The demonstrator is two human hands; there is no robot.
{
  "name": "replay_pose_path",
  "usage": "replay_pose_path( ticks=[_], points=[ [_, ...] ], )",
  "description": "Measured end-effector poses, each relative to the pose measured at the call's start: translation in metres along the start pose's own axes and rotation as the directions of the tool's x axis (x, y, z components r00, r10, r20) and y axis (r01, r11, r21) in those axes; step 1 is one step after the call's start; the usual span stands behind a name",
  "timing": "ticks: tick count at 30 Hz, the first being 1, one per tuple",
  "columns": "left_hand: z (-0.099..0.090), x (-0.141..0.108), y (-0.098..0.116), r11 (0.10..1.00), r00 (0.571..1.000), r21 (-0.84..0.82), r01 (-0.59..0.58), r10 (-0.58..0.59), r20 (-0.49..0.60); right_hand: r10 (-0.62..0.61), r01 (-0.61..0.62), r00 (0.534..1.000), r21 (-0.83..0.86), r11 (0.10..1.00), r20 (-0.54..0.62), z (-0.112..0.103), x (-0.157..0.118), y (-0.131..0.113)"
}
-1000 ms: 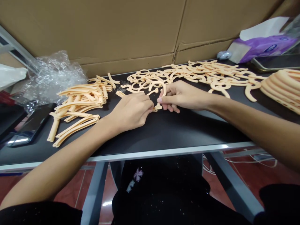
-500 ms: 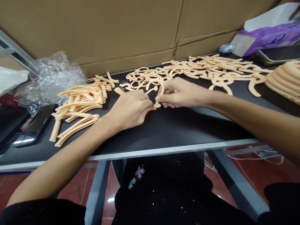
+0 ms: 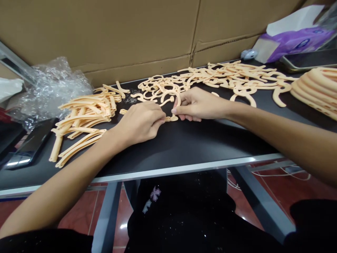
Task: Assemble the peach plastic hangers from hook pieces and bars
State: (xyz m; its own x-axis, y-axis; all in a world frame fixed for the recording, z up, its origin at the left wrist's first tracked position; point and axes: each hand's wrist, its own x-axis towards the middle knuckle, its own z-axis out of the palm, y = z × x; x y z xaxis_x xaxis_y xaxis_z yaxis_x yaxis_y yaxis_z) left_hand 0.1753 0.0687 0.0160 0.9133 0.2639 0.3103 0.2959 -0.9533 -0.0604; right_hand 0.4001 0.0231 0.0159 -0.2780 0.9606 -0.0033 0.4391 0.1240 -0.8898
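Observation:
My left hand (image 3: 139, 123) grips a straight peach plastic strip (image 3: 123, 111) that runs under the palm, its far end poking out near my fingertips. My right hand (image 3: 197, 104) pinches a curved peach plastic hook piece (image 3: 178, 99) by its arc, and its lower end (image 3: 173, 118) meets the strip's end between my hands. Behind my hands lies a tangled spread of hook-shaped peach pieces (image 3: 210, 79). A loose heap of straight strips (image 3: 84, 117) sits left of my left hand. The joint itself is partly hidden by my fingers.
Everything lies on a black table top (image 3: 189, 147) with a metal front edge. A nested stack of curved pieces (image 3: 318, 91) stands at the right. Bubble wrap (image 3: 52, 91), a phone (image 3: 31, 144), a purple tissue packet (image 3: 295, 44) and a cardboard wall (image 3: 105, 35) surround the table.
Both hands stay together on the same pieces, shifting slightly to the left. The whole view has tilted and drifted a little as my head moved.

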Motion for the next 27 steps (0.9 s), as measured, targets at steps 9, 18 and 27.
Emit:
replay_pose_path(
  ticks=[9,18,27],
  points=[
    [-0.005,0.001,0.009,0.999,0.998,0.031,0.036,-0.037,0.055,-0.037,0.032,0.999,0.168,0.985,0.027,-0.002,0.0,0.009],
    [-0.004,0.001,0.014,0.986,0.997,0.164,0.03,-0.042,0.068,-0.053,0.05,0.997,0.057,0.997,0.049,-0.001,0.0,0.004],
    [-0.005,0.005,0.01,0.985,0.997,0.17,0.01,-0.024,0.079,-0.024,0.022,0.998,0.038,0.999,0.061,-0.002,0.005,0.001]
  ],
)
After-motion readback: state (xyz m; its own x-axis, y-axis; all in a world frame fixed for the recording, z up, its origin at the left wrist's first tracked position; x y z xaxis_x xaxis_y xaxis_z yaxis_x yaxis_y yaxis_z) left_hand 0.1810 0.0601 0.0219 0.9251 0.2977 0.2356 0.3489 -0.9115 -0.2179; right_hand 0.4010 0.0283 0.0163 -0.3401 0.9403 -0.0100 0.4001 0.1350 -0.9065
